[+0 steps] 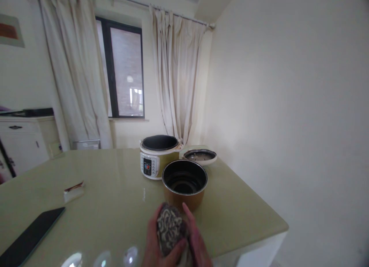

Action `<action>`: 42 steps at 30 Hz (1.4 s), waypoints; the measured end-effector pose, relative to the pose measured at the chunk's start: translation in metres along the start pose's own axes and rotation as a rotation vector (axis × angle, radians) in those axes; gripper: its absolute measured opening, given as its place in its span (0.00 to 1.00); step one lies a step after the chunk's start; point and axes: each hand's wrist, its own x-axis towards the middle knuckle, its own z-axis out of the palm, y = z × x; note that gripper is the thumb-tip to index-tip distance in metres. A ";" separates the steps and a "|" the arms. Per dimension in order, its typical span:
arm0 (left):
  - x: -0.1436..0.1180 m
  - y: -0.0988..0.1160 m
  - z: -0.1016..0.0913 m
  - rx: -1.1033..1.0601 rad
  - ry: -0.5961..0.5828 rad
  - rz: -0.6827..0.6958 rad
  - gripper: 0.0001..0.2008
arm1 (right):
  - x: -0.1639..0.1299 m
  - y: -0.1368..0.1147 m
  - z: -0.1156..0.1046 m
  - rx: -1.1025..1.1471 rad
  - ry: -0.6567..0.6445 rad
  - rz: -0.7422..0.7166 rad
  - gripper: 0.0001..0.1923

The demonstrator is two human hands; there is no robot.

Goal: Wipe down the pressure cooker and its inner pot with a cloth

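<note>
A bunched grey cloth (pixel 170 228) with a pale squiggly pattern is held between my two hands at the bottom of the view. My left hand (pixel 153 240) wraps around its left side. On the other side my right hand (pixel 198 240) presses against the cloth, its fingers pointing away from me. Just beyond them stands a copper-coloured inner pot (pixel 184 199) with a black inside, upright on the table. Behind the pot, to its left, is an electric cooker body (pixel 150 165) with a button panel, its top uncovered. The cooker's lid (pixel 200 156) lies upturned behind the pot's right side.
The pale green table (pixel 109 190) ends at a corner on the right, near a white wall (pixel 288 105). A black flat slab (pixel 33 234) lies at the left, with a small packet (pixel 73 192) beyond it. Curtains (pixel 180 67) hang beside a window (pixel 127 71).
</note>
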 end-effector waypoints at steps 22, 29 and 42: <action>0.139 0.000 0.036 0.090 0.208 -0.011 0.24 | 0.137 -0.083 0.002 -1.671 -0.195 -0.206 0.27; 0.189 -0.005 0.029 0.081 0.144 -0.137 0.18 | 0.144 -0.091 -0.025 -1.626 -0.232 -0.224 0.24; 0.131 0.019 0.020 0.174 0.282 -0.078 0.19 | 0.137 -0.093 -0.025 -1.633 -0.263 -0.209 0.24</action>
